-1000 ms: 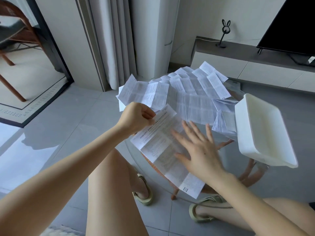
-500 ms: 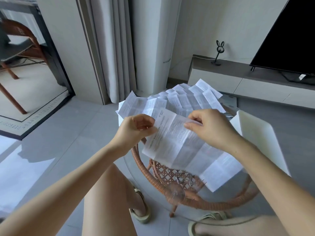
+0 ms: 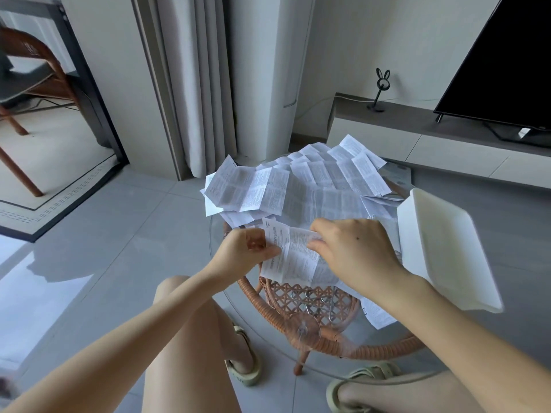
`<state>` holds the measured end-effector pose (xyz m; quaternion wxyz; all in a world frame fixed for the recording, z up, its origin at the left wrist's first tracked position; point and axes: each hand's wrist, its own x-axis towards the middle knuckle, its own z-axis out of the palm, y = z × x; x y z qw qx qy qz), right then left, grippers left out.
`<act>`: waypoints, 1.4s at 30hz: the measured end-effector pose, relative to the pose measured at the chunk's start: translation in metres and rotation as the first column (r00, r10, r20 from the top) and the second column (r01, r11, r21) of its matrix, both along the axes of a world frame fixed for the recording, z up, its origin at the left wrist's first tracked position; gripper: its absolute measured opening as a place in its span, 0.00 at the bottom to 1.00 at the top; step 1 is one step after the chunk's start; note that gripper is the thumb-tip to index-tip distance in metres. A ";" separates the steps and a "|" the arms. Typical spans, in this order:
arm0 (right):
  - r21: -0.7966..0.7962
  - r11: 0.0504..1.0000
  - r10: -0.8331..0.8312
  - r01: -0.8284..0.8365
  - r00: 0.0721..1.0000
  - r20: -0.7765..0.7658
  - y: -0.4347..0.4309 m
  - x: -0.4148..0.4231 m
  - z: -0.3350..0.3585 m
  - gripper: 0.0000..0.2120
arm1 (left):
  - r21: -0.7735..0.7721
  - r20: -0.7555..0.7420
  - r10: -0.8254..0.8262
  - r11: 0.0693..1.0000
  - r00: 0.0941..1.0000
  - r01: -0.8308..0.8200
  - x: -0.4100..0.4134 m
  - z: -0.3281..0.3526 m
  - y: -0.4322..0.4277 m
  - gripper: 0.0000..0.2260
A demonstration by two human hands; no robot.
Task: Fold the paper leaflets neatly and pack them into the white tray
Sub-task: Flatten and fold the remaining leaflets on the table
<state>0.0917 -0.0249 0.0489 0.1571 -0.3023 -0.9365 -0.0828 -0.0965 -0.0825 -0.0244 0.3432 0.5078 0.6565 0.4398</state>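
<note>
You held 1 creased, printed leaflet point(image 3: 295, 259) in both hands, just above the near part of a round glass table point(image 3: 343, 369). Your left hand point(image 3: 244, 251) pinched the leaflet's left edge between thumb and curled fingers. Your right hand point(image 3: 354, 254) curled over its top right part, back of the hand toward the camera; the fingertips were hidden under the paper, so it seemed to grip a fold there. The leaflet's lower right end trailed beneath your right wrist.

A loose pile of unfolded leaflets point(image 3: 313, 186) covered the far half of the table. The white tray point(image 3: 441, 248) sat at the table's right edge, just beside your right hand and touching the pile. A woven rattan base point(image 3: 313, 299) showed through the glass. A dark television point(image 3: 507, 70) stood far right, and pale curtains point(image 3: 190, 84) hung far left.
</note>
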 end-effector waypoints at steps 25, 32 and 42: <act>-0.710 0.649 -0.371 0.273 0.929 0.018 0.049 -0.017 -0.076 0.22 | 0.315 -0.547 -0.006 0.925 0.837 0.212 0.038 -0.046 0.003 0.04; -0.655 0.688 -0.308 0.312 0.943 0.125 0.054 -0.022 -0.067 0.21 | 0.271 -0.654 -0.068 0.909 0.753 0.317 0.042 -0.057 -0.001 0.14; -0.323 0.938 -0.053 0.126 0.973 0.226 -0.013 0.008 -0.062 0.17 | -0.024 -0.810 -0.244 0.923 0.534 0.385 0.036 -0.065 -0.003 0.29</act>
